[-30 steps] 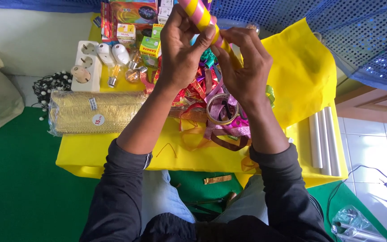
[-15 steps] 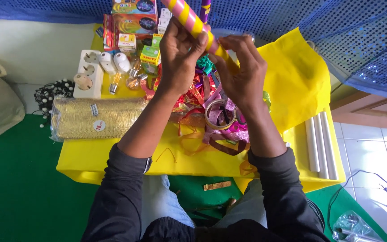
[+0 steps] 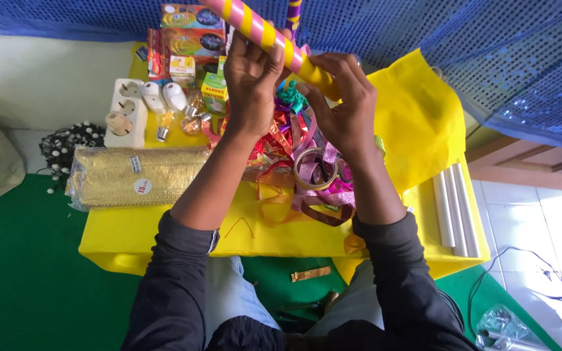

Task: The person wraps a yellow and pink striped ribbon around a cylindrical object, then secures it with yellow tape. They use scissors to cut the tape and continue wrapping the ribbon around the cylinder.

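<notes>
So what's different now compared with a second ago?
Little: the pink-and-yellow striped tube sits slightly lower between the left hand and right hand, which keep gripping it. The ribbons, gold roll and white rods lie unchanged.

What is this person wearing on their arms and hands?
Both arms are in dark charcoal long sleeves, pushed up so the forearms are bare. The left hand and right hand are bare too: no gloves, and no rings, watch or bracelets show. No markings are visible on the sleeves.
</notes>
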